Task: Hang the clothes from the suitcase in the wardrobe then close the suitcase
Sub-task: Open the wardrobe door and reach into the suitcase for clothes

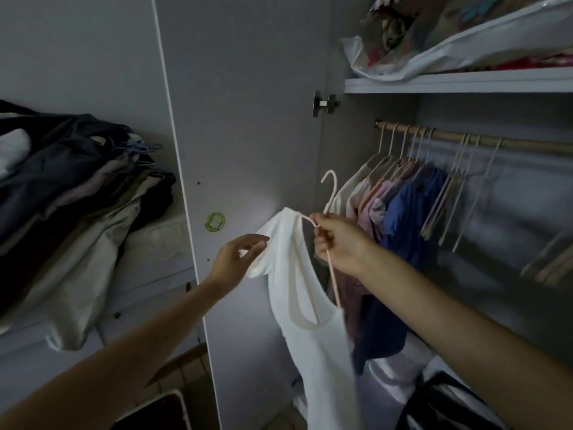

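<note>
A white sleeveless top [313, 330] hangs from a pale pink hanger [330, 193] in front of the open wardrobe. My right hand [338, 240] grips the hanger just below its hook, and the hanger's right arm slants down out of the top's neckline. My left hand [237, 262] pinches the top's left shoulder strap between thumb and fingers. The wardrobe rail [527, 144] runs behind, with several hung clothes [400, 206] at its left end and several bare hangers [455, 197] further right. The suitcase is not clearly in view.
The open wardrobe door [242, 119] stands just behind the top. A pile of dark and beige clothes [71, 197] lies on a surface at the left. Bagged bedding [465, 35] fills the shelf above the rail. A dark bag [440, 405] sits at bottom right.
</note>
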